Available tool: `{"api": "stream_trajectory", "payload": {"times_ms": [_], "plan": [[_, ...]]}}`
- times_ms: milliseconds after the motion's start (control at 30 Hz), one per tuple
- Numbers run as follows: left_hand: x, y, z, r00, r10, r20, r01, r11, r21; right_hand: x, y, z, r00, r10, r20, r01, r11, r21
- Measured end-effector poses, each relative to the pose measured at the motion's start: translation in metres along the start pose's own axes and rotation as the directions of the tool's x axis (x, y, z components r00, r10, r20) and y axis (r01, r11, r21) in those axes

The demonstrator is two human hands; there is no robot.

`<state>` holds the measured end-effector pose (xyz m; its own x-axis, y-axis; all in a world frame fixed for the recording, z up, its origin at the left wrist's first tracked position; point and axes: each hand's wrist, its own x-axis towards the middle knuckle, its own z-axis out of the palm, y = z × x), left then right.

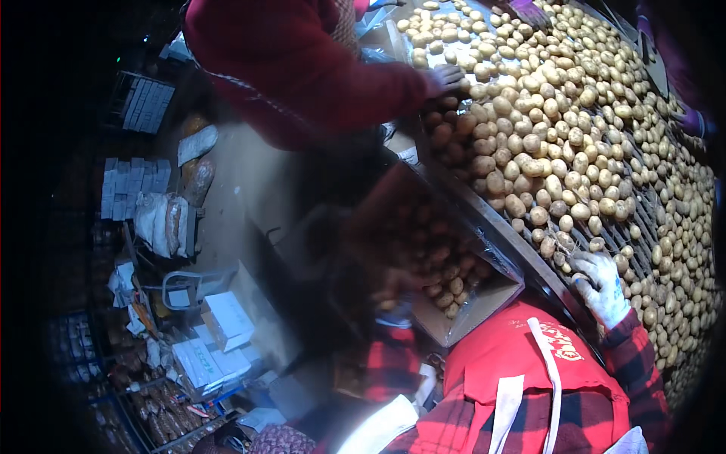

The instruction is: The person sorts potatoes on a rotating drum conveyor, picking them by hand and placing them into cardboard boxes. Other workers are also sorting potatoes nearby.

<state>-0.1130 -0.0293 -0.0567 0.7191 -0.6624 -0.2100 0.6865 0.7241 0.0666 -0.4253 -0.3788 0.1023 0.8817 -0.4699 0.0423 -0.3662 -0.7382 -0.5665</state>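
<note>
My right hand (602, 286), in a white work glove with blue marks, reaches over the metal rim (544, 269) of a slatted sorting table. Its curled fingers touch the potatoes (547, 247) at the edge; whether one is gripped is unclear. Dim and blurred, my left hand (395, 309) is at the lower left side of an open cardboard box (488, 303), and its fingers cannot be made out. The box has a clear plastic liner and holds potatoes (451, 289). Many more potatoes (567, 130) cover the sorting table.
A co-worker in a red top (317, 85) stands at the upper left, a hand (445, 78) on the potatoes. Others' purple-gloved hands (527, 11) show across the table. White boxes (212, 363), a metal-framed chair (181, 289) and stacked cartons (136, 181) are at left.
</note>
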Motion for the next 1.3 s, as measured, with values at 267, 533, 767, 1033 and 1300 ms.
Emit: {"api": "stream_trajectory", "payload": {"times_ms": [267, 533, 767, 1033, 1300], "plan": [[-0.019, 0.069, -0.002, 0.867, 0.307, -0.391, -0.122, 0.894, 0.431, -0.027, 0.021, -0.019, 0.996, 0.077, 0.044, -0.065, 0.973, -0.221], [0.039, 0.001, 0.070, 0.946, 0.120, -0.300, 0.079, 0.814, 0.576, 0.069, 0.048, 0.082, 0.981, 0.191, -0.046, -0.162, 0.654, -0.739], [0.082, -0.148, 0.112, 0.955, -0.290, -0.062, 0.248, 0.667, 0.703, 0.008, 0.081, 0.002, 0.863, 0.432, -0.262, -0.359, 0.889, 0.284], [0.070, -0.250, 0.066, 0.948, -0.290, 0.129, -0.103, 0.105, 0.989, -0.283, 0.017, -0.135, 0.536, 0.629, 0.563, -0.820, 0.547, 0.168], [0.117, -0.324, 0.135, 0.432, -0.718, 0.546, -0.901, -0.371, 0.225, -0.171, 0.008, -0.035, 0.828, 0.488, -0.276, -0.548, 0.809, -0.213]]}}
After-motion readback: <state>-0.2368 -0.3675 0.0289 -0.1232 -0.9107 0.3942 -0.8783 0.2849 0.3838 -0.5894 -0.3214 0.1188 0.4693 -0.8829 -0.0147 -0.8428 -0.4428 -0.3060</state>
